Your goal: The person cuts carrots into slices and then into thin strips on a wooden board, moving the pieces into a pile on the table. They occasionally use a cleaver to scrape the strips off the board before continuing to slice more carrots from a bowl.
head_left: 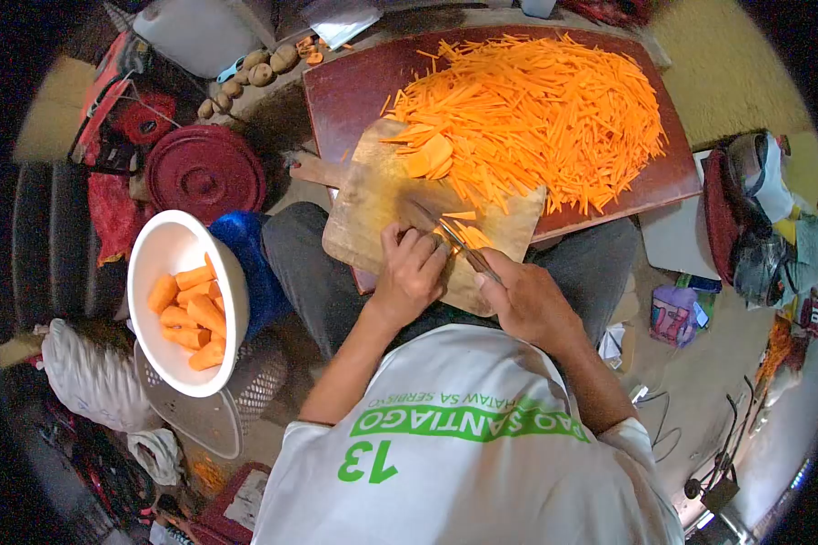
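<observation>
My right hand point(527, 295) is wrapped round the handle of a knife point(462, 238), whose blade points up and left over the wooden cutting board point(364, 200). Beside the blade, my left hand point(412, 268) is closed with its fingers bent down at the board; what lies under the fingertips is hidden. Cut carrot strips point(471, 236) lie by the knife. A few flat carrot slices point(430, 157) rest at the board's upper edge, against a large heap of shredded carrot point(554, 109) on the dark red table point(350, 86).
At the left stands a white bowl point(142, 313) with several peeled carrots point(205, 313). Behind it are a dark red lid point(204, 173) and several potatoes point(261, 74). Bags point(759, 218) lie at the right. A second handle point(316, 170) juts left from the board's area.
</observation>
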Demonstrator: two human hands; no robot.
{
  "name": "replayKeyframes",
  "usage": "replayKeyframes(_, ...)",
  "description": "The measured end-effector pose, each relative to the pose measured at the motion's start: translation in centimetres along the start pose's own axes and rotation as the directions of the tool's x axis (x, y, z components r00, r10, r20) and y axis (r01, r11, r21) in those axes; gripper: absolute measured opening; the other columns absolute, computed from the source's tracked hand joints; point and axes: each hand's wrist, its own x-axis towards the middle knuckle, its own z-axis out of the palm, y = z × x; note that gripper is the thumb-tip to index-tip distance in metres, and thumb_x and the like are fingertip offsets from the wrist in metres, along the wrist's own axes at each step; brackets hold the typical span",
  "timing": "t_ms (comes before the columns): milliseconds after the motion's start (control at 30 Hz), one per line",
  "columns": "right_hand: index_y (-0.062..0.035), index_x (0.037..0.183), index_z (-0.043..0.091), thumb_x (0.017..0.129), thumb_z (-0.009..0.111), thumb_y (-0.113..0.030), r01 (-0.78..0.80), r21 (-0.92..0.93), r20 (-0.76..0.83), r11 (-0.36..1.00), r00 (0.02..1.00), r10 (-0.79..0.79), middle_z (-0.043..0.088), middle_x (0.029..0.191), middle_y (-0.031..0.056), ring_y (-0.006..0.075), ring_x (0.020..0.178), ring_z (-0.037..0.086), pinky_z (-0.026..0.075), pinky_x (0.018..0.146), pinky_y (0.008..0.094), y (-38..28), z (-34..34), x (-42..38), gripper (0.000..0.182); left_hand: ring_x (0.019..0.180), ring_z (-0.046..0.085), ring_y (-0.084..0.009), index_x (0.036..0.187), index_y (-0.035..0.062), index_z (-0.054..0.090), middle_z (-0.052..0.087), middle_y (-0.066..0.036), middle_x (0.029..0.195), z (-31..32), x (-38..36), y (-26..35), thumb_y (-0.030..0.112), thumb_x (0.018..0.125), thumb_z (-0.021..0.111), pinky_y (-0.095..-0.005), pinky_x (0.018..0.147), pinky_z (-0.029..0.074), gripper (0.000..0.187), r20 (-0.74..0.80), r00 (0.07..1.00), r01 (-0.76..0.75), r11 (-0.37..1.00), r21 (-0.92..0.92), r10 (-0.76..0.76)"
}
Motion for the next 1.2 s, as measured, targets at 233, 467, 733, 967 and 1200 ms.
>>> replayKeyframes(233,-0.0005,0.125,0.060,0.107,0.056,-0.022,0.057,0.110,-0.048,0.992,0.997,-0.052,0.068,0.093,0.0302,0.0524,0.091,0.068,0.053,0.077,0.0558,-0.2,0.1,-1.2,0.028,0.093,0.062,-0.0329,0.101,-0.0005,0.072,0.063,-0.012,0.096,0.0,0.1,0.4,0.005,0.056,0.081,-0.0566,0.100,0.042,0.046,-0.010,1.000,0.009,1.000,-0.016,-0.009)
replayKeyframes(467,-0.0020,0.127,0.059,0.107,0.057,-0.024,0.090,0.048,-0.092,0.995,0.992,-0.085,0.070,0.097,0.0302,0.0521,0.092,0.070,0.055,0.076,0.0586,0.5,0.8,1.0,0.030,0.092,0.062,-0.0318,0.101,0.0001,0.072,0.063,-0.012,0.095,0.4,-0.1,0.1,0.005,0.057,0.080,-0.0558,0.098,0.043,0.045,-0.024,1.000,-0.005,1.000,0.002,0.005)
replayKeyframes(733,0.0008,0.122,0.060,0.108,0.056,-0.021,0.055,0.120,-0.054,0.991,0.997,-0.049,0.066,0.089,0.0282,0.0511,0.085,0.067,0.053,0.074,0.0537,-0.6,-0.1,-1.5,0.026,0.089,0.062,-0.0313,0.103,0.0001,0.073,0.062,-0.012,0.093,0.7,-0.1,0.1,0.002,0.063,0.079,-0.0551,0.097,0.045,0.040,-0.071,0.997,-0.016,1.000,-0.002,0.016)
replayKeyframes(967,0.0014,0.121,0.062,0.106,0.059,-0.020,0.058,0.067,-0.122,0.996,0.991,-0.050,0.067,0.089,0.0297,0.0517,0.084,0.067,0.052,0.074,0.0547,-0.4,1.4,0.6,0.026,0.090,0.063,-0.0325,0.102,-0.0013,0.073,0.063,-0.013,0.093,0.0,0.3,0.3,0.003,0.066,0.078,-0.0568,0.098,0.046,0.037,-0.068,0.997,-0.027,1.000,0.004,0.027)
replayKeyframes(1200,0.0029,0.122,0.062,0.106,0.059,-0.015,0.118,0.142,-0.162,0.983,0.982,-0.095,0.066,0.085,0.0283,0.0493,0.080,0.068,0.052,0.070,0.0496,0.1,0.9,-0.1,0.024,0.095,0.063,-0.0334,0.104,-0.0013,0.071,0.062,-0.014,0.097,0.0,-0.3,0.2,0.003,0.061,0.079,-0.0602,0.104,0.045,0.044,-0.029,1.000,-0.010,1.000,-0.013,0.010)
